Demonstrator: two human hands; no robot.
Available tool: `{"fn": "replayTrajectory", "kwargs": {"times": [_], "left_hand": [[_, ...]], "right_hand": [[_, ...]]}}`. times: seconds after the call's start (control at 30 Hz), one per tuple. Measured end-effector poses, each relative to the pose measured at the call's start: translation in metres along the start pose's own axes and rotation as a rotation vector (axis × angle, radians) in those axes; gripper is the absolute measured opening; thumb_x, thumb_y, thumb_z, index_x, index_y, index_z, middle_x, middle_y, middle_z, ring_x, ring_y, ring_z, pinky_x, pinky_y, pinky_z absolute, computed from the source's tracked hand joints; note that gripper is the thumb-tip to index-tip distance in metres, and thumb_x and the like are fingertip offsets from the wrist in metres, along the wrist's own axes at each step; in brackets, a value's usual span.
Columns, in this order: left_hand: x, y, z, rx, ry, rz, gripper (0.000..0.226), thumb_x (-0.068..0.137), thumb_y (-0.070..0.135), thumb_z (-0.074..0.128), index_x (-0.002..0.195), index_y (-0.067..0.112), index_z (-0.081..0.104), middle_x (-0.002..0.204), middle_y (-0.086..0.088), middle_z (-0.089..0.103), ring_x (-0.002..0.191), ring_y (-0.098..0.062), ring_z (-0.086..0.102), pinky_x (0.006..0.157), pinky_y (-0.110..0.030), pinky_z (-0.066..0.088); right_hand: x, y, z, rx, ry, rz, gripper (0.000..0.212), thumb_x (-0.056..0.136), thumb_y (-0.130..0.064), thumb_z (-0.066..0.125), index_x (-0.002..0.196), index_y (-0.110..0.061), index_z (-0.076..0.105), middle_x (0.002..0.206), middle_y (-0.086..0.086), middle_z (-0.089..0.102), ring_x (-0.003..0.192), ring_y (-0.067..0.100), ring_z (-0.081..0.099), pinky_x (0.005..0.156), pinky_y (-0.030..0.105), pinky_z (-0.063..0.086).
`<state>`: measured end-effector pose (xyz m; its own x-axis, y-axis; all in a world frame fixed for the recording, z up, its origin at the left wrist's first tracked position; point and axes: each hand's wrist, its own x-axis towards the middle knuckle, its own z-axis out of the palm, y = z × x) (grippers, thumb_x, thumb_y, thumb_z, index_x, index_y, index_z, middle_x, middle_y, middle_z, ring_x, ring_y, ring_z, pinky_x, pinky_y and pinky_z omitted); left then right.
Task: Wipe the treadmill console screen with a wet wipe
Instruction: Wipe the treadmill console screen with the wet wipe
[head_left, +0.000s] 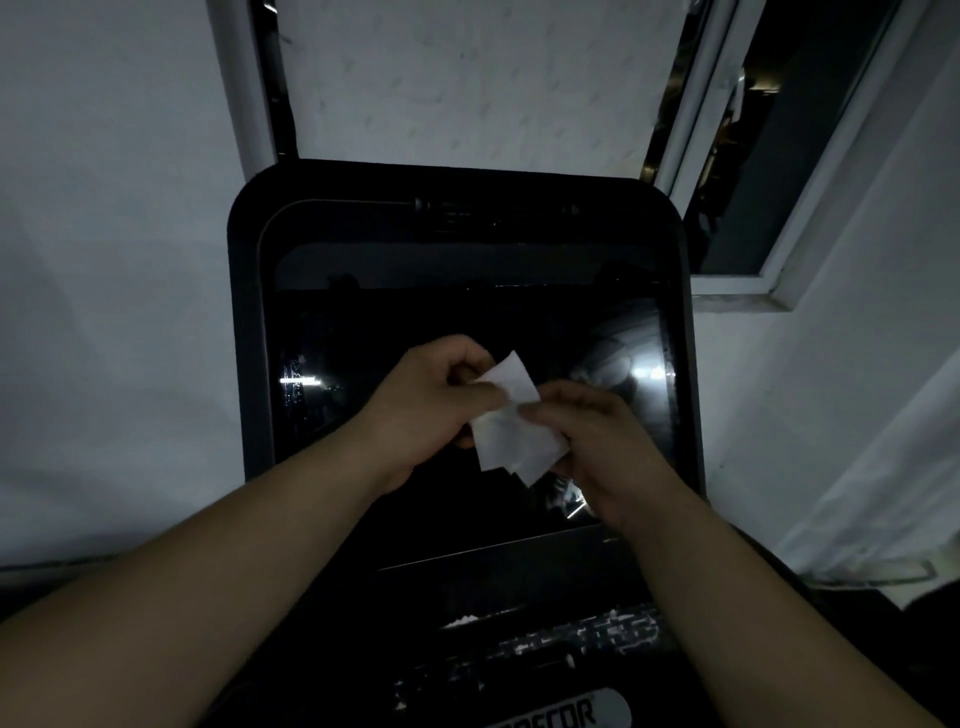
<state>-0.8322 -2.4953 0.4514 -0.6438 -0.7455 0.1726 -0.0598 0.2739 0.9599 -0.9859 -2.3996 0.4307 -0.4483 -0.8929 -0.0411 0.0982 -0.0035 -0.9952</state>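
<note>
The treadmill console screen (395, 332) is a large dark glossy panel in a black rounded frame, facing me at the centre of the head view, and it is switched off, with a few light reflections. In front of its middle I hold a small white wet wipe (511, 436), partly folded. My left hand (431, 400) pinches its upper left edge. My right hand (597, 441) pinches its right side. Both hands are a little in front of the glass, and I cannot tell whether the wipe touches it.
Below the screen lies the console's dark lower panel (545, 639) with a brand label (561, 714) at the bottom edge. White walls stand to the left and right. A window frame (769, 280) with dark glass is at the upper right, behind the console.
</note>
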Motion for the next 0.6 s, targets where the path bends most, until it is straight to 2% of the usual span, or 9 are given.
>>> {"fn": "replayTrajectory", "kwargs": {"times": [0.1, 0.2, 0.3, 0.33, 0.4, 0.43, 0.5, 0.53, 0.6], "left_hand": [[-0.006, -0.013, -0.003, 0.367, 0.047, 0.364, 0.012, 0.087, 0.017, 0.073, 0.090, 0.026, 0.065, 0.084, 0.008, 0.064, 0.076, -0.006, 0.061, 0.066, -0.024, 0.049], [-0.015, -0.027, -0.007, 0.757, 0.089, 0.654, 0.016, 0.085, 0.031, 0.067, 0.100, 0.023, 0.070, 0.095, 0.008, 0.060, 0.081, -0.009, 0.060, 0.065, -0.033, 0.053], [-0.021, -0.039, -0.013, 0.931, 0.058, 0.728, 0.029, 0.084, 0.033, 0.062, 0.107, 0.019, 0.072, 0.096, 0.001, 0.060, 0.082, -0.018, 0.059, 0.062, -0.034, 0.053], [-0.022, -0.043, -0.015, 0.952, 0.045, 0.723, 0.031, 0.084, 0.033, 0.062, 0.109, 0.019, 0.073, 0.095, 0.001, 0.059, 0.081, -0.018, 0.058, 0.061, -0.034, 0.053], [-0.026, -0.048, -0.020, 0.954, 0.013, 0.704, 0.034, 0.085, 0.037, 0.063, 0.112, 0.019, 0.073, 0.095, 0.002, 0.060, 0.082, -0.016, 0.058, 0.060, -0.035, 0.053], [-0.028, -0.051, -0.024, 0.947, 0.001, 0.695, 0.037, 0.086, 0.040, 0.065, 0.116, 0.020, 0.073, 0.097, 0.002, 0.061, 0.084, -0.016, 0.059, 0.062, -0.035, 0.053], [-0.034, -0.056, -0.039, 0.973, 0.017, 0.678, 0.045, 0.089, 0.044, 0.066, 0.126, 0.020, 0.070, 0.106, 0.001, 0.066, 0.091, -0.018, 0.061, 0.069, -0.037, 0.054], [-0.036, -0.059, -0.050, 1.021, 0.045, 0.672, 0.049, 0.090, 0.045, 0.066, 0.130, 0.019, 0.068, 0.112, -0.001, 0.067, 0.096, -0.021, 0.062, 0.074, -0.039, 0.054], [-0.039, -0.065, -0.078, 1.162, 0.094, 0.656, 0.057, 0.091, 0.046, 0.064, 0.140, 0.016, 0.061, 0.128, -0.008, 0.065, 0.113, -0.028, 0.061, 0.089, -0.045, 0.053]], "right_hand": [[0.004, 0.003, 0.008, 0.103, -0.020, 0.073, 0.011, 0.089, -0.007, 0.065, 0.092, -0.008, 0.076, 0.096, 0.015, 0.076, 0.086, 0.024, 0.072, 0.075, 0.035, 0.057], [0.008, 0.007, 0.012, 0.262, -0.043, 0.201, 0.017, 0.094, -0.018, 0.059, 0.094, -0.008, 0.072, 0.091, 0.012, 0.076, 0.081, 0.021, 0.072, 0.079, 0.035, 0.056], [0.008, 0.006, 0.016, 0.407, -0.079, 0.286, 0.025, 0.090, -0.032, 0.064, 0.095, -0.008, 0.073, 0.091, 0.012, 0.074, 0.081, 0.023, 0.071, 0.081, 0.035, 0.056], [0.007, 0.008, 0.018, 0.395, -0.105, 0.287, 0.024, 0.086, -0.030, 0.068, 0.095, -0.009, 0.074, 0.092, 0.012, 0.074, 0.081, 0.022, 0.071, 0.081, 0.034, 0.057], [0.004, 0.012, 0.024, 0.303, -0.136, 0.260, 0.015, 0.083, -0.016, 0.068, 0.093, -0.007, 0.075, 0.092, 0.014, 0.074, 0.080, 0.021, 0.072, 0.077, 0.031, 0.058], [0.005, 0.013, 0.027, 0.242, -0.116, 0.220, 0.012, 0.084, -0.006, 0.066, 0.090, -0.007, 0.076, 0.090, 0.015, 0.074, 0.079, 0.022, 0.072, 0.075, 0.030, 0.059], [0.011, 0.014, 0.032, 0.106, 0.036, 0.048, 0.021, 0.084, 0.007, 0.064, 0.087, -0.009, 0.076, 0.086, 0.014, 0.075, 0.079, 0.024, 0.071, 0.072, 0.032, 0.059], [0.017, 0.012, 0.033, -0.017, 0.171, -0.099, 0.022, 0.082, 0.008, 0.066, 0.088, -0.011, 0.074, 0.083, 0.011, 0.074, 0.077, 0.020, 0.069, 0.072, 0.030, 0.057], [0.031, 0.004, 0.036, -0.405, 0.458, -0.432, 0.020, 0.081, -0.001, 0.070, 0.090, -0.018, 0.068, 0.078, -0.003, 0.068, 0.068, 0.004, 0.060, 0.068, 0.014, 0.046]]}}
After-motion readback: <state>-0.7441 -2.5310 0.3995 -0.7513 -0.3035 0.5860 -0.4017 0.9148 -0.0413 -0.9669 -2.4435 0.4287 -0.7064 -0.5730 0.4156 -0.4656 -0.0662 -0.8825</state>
